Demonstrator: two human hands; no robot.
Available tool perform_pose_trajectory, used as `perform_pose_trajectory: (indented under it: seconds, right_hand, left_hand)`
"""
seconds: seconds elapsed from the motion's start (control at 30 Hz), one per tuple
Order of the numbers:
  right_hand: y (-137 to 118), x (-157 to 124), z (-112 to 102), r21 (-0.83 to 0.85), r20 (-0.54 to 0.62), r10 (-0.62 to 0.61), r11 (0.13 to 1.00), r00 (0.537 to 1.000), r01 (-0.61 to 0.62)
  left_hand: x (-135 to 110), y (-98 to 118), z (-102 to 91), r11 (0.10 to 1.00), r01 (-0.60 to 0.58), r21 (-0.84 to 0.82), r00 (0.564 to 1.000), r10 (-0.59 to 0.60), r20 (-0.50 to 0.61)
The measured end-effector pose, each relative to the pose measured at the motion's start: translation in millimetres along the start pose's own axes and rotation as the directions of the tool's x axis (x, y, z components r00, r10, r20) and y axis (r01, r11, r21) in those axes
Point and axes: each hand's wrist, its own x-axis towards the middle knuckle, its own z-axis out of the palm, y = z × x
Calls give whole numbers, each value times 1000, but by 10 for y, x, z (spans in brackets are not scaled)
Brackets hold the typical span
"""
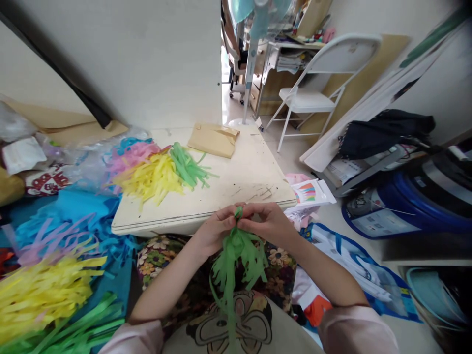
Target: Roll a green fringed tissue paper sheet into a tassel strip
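Observation:
A green tissue-paper tassel point(239, 255) hangs over my lap at the near edge of the table, its fringe strips pointing down. My left hand point(218, 227) pinches its twisted top from the left. From the other side my right hand point(266, 223) grips the same twisted top, thumb and fingers pressed together near a small loop. One long strip trails down in front of my shirt. On the table, left of my hands, lie a yellow tassel point(157, 177), a green tassel point(190, 166) and a pink tassel point(132, 155).
A folded brown paper packet point(214, 140) rests on the white table point(254, 169). Cut fringed paper, yellow point(47, 290), blue and green, is heaped at my left. A white folding chair point(313, 98) and a standing fan point(254, 54) stand beyond. A blue bin point(398, 196) is at right.

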Motion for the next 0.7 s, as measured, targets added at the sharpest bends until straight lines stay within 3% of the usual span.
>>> perform_pose_trajectory:
  seconds: [0.17,0.3,0.4,0.47,0.6,0.7]
  right_hand:
    - [24,-4,71,-170,-118,-90,983,989,69]
    - [73,-25,82,-277,-108,-115,957,987,82]
    - [103,-27,20,-296,62,-34,954,997,51]
    - [111,-22,-40,-335,223,15,940,975,62]
    - [86,-26,-115,-457,453,103,880,885,131]
    - [61,-57,-103,-519,570,163,831,805,200]
  left_hand:
    - [30,-42,11,990,-114,-86,991,107,-76]
    - [-8,7,-32,989,-134,-61,991,132,-37]
    - [-54,90,-106,994,-104,16,992,102,77]
    - [-73,151,-163,996,-45,71,984,32,178]
    - [-96,254,-235,935,36,353,943,-149,299]
    - [-145,283,-222,794,119,597,859,-384,340]
